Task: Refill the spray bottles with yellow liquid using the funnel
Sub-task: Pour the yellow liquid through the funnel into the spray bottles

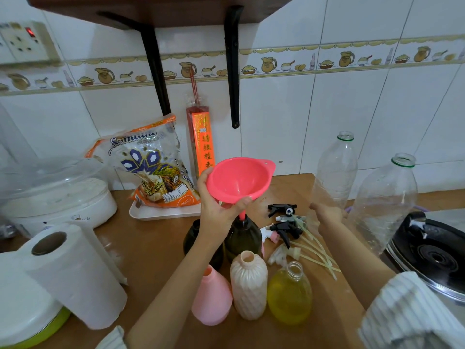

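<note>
My left hand (221,202) grips a pink funnel (239,181) by its cone, with the spout set in the neck of a dark brown bottle (244,235). A second dark bottle (193,238) stands to its left, partly hidden by my arm. In front stand a pink bottle (211,298), a ribbed cream bottle (249,285) and a clear bottle of yellow liquid (289,295), all uncapped. My right hand (327,212) holds the lower part of a tall clear plastic bottle (334,172). Spray heads with tubes (289,227) lie on the wooden table (156,248).
Another big clear bottle (385,205) stands at the right beside a black stove burner (432,255). A paper towel roll (75,275) and white appliances (55,195) fill the left. A rice bag (151,167) on a tray (161,212) and an orange incense pack (203,144) stand at the tiled wall.
</note>
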